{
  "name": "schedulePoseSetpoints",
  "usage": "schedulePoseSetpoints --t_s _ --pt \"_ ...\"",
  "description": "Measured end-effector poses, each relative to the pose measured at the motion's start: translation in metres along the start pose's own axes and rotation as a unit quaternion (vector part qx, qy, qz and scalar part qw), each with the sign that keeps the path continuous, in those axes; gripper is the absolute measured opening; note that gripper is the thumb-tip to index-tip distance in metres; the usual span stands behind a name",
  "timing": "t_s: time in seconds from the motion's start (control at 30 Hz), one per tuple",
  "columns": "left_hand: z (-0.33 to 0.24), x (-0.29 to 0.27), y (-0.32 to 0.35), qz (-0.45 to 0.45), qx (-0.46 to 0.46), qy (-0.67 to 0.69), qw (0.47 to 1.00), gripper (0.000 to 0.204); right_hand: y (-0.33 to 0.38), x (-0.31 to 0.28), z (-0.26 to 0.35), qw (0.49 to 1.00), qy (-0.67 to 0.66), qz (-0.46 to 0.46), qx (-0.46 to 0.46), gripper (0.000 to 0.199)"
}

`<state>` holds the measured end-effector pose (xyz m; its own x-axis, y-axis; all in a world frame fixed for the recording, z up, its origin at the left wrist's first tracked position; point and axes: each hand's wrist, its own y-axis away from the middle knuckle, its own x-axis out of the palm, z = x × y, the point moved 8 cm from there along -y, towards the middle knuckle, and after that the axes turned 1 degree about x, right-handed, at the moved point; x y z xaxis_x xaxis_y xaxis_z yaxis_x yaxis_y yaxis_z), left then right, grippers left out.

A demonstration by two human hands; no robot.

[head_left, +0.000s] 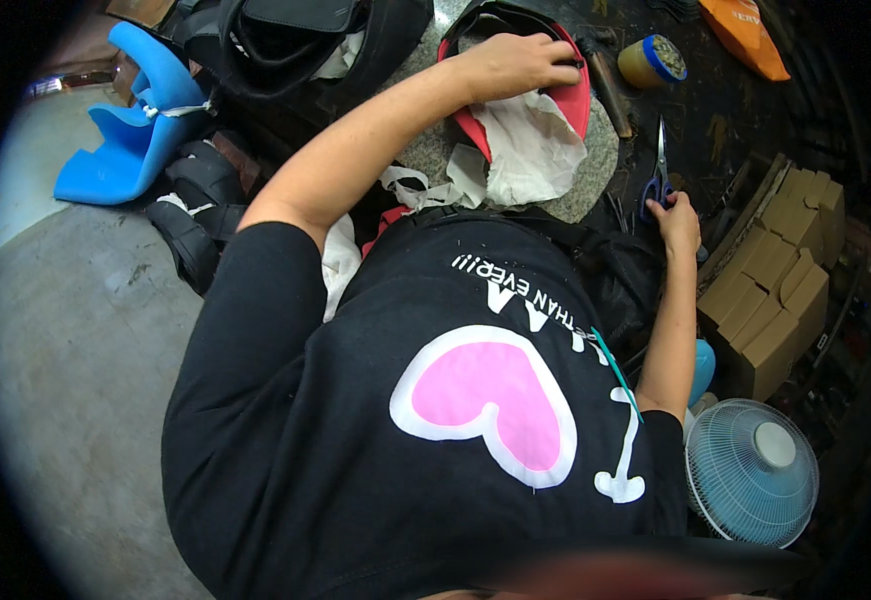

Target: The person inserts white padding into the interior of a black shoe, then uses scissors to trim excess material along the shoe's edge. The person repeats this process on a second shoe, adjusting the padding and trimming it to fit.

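My left hand (pixel 524 68) reaches across to a curved red-and-black fabric piece (pixel 578 105). Its fingers bend over the piece's right edge and grip it. A crumpled whitish sheet (pixel 531 150), cloth or paper, hangs out of the piece toward me. Over to the right, my right hand (pixel 678 222) has its fingers closed on the dark blue handles of a pair of scissors (pixel 659 180). The blades point away from me over the dark tabletop. Under the fabric piece is a speckled grey stone slab (pixel 596 178).
A jar with a blue rim (pixel 653 62) stands beside a wooden-handled tool (pixel 611 95). An orange bag (pixel 746 35) lies far right. Cardboard boxes (pixel 771 285) and a fan (pixel 753 472) are at my right. Black bags (pixel 296 50) and blue foam (pixel 136 125) are at left.
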<state>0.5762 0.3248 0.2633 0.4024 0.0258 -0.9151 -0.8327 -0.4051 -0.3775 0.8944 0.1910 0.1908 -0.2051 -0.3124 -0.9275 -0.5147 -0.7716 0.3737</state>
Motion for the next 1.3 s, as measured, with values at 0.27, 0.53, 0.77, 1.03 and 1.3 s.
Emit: schedulePoseSetpoints --t_s 0.27,0.53,0.77,1.03,1.3 --pt "0.021 0.037 -0.012 0.13 0.011 0.103 0.986 0.015 -0.003 -0.012 0.005 0.902 -0.418 0.1 -0.03 0.019" --pt "0.025 0.04 -0.028 0.067 0.056 0.187 0.979 0.021 0.093 -0.091 0.135 0.965 0.043 0.038 -0.258 0.061" --pt "0.023 0.049 -0.031 0.138 0.025 0.149 0.979 0.011 0.088 -0.075 0.175 0.958 0.131 0.068 -0.245 0.072" --pt "0.024 0.051 -0.037 0.067 0.032 0.146 0.987 0.006 0.088 -0.059 0.194 0.965 0.108 0.099 -0.216 0.07" --pt "0.031 0.06 -0.038 0.071 -0.009 0.164 0.984 0.01 0.079 -0.04 0.181 0.969 0.001 0.17 -0.181 0.067"
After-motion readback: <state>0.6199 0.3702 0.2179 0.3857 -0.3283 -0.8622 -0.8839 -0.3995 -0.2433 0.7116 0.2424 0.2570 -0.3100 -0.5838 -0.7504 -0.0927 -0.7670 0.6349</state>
